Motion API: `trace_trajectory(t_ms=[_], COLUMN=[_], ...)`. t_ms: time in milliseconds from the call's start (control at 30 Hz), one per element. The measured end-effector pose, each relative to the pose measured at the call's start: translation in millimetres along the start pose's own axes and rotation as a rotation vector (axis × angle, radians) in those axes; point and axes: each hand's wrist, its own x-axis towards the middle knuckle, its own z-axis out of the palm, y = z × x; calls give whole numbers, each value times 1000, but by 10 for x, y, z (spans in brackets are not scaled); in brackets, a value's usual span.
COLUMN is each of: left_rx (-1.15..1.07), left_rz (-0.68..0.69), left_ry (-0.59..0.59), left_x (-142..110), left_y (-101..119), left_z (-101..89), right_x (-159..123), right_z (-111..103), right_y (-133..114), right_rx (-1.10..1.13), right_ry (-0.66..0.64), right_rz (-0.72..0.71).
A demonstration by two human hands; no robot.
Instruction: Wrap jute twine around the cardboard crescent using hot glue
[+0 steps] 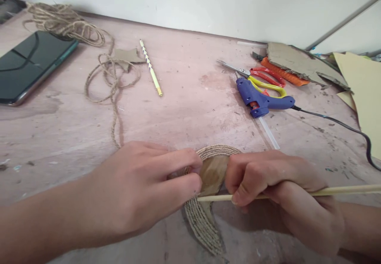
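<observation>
A cardboard shape partly wrapped in jute twine [205,216] lies near the front of the pink table [184,109]. My left hand [143,188] rests on its left side, fingers curled and pinching the twine against the cardboard. My right hand [274,188] is closed on a thin wooden stick [342,191] that lies across the shape, its tip reaching my left fingers. A strand of twine [114,97] runs from under my left hand up to a loose bundle at the back left.
A dark phone [29,66] lies at the left. A striped pencil [151,67] and cardboard star [127,56] sit behind. A blue glue gun [262,97] with cord, scissors [258,75], cardboard scraps [300,64] and yellow paper [366,93] lie right.
</observation>
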Motion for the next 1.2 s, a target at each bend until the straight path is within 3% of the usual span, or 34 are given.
trace_trajectory(t_ms=[233,1200], left_rx=[48,101], left_rz=[45,49], left_ry=[69,102], left_x=[-12,-30], left_y=[-3,-13], left_z=[16,38], right_x=[5,30], right_z=[7,-39], right_y=[7,-26], right_rx=[12,23], right_ry=[39,-61], right_rz=[-15,-22])
